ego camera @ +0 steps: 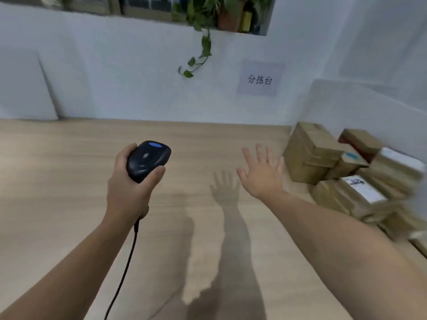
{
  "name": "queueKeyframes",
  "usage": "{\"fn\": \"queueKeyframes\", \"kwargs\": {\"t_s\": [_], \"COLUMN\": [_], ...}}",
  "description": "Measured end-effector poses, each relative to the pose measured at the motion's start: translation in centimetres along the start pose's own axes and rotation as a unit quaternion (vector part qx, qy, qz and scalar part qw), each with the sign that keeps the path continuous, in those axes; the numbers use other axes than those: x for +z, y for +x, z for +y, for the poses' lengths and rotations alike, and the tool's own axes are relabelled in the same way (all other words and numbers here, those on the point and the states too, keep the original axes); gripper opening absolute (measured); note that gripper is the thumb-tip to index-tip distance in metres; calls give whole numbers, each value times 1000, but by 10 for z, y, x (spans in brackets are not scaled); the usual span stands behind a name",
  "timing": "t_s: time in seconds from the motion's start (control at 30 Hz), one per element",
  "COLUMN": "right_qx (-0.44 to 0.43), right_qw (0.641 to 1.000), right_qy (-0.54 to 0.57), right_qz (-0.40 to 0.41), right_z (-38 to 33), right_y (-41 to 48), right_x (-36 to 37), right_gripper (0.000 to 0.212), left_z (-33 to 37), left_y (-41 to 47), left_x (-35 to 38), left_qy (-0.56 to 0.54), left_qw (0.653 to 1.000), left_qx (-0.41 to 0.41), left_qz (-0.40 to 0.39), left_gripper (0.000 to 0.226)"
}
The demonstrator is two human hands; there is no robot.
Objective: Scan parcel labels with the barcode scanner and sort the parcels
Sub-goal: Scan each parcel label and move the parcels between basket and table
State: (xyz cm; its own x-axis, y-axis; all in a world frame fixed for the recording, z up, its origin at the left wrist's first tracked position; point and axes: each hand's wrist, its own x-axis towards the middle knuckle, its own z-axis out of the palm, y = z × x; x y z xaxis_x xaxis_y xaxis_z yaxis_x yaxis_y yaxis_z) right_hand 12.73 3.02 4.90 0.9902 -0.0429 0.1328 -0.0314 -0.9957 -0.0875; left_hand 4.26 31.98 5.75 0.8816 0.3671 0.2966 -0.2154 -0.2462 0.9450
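The left hand [129,192] grips the black barcode scanner [147,160] above the worktop [69,169]. The right hand [262,172], fingers spread and holding nothing, hovers near the stacked parcels [346,174].

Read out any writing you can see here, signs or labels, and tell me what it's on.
"分拣台": paper sign on the white wall.
White label on the front parcel: dark print, too blurred to read.
Blue sticker on the parcel behind it: no legible text.
Barcode scanner: no readable marking.
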Motion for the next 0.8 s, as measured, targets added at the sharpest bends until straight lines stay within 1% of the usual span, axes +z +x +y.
{"fn": "queueKeyframes", "kwargs": {"t_s": [0.13,0.23,0.33,0.4,0.53,0.67,0.8], "right_qx": [65,131,182,214,269,294,267], "right_qw": [998,991,982,975,960,952,959], "right_qy": [-2,13,16,25,53,70,74], "right_qz": [-11,-31,-45,-51,-50,-54,-55], "right_z": [63,99,135,161,215,272,327], "right_y": [-15,-38,-66,-75,-72,-49,-9], "right_x": [4,14,27,35,48,62,69], "right_gripper": [63,64,64,65,68,70,67], "left_z": [3,0,-2,0,6,17,25], "left_y": [-10,-16,-26,-33,-45,-53,-67], "left_x": [50,77,100,116,155,198,255], "left_qy": [-1,-12,-15,-15,-9,-6,-19], "left_qw": [999,995,994,992,990,991,993], "left_qx": [1,6,19,19,14,16,8], "left_qz": [-44,-95,-111,-126,-139,-134,-114], "left_gripper": [63,59,72,78,70,70,69]}}
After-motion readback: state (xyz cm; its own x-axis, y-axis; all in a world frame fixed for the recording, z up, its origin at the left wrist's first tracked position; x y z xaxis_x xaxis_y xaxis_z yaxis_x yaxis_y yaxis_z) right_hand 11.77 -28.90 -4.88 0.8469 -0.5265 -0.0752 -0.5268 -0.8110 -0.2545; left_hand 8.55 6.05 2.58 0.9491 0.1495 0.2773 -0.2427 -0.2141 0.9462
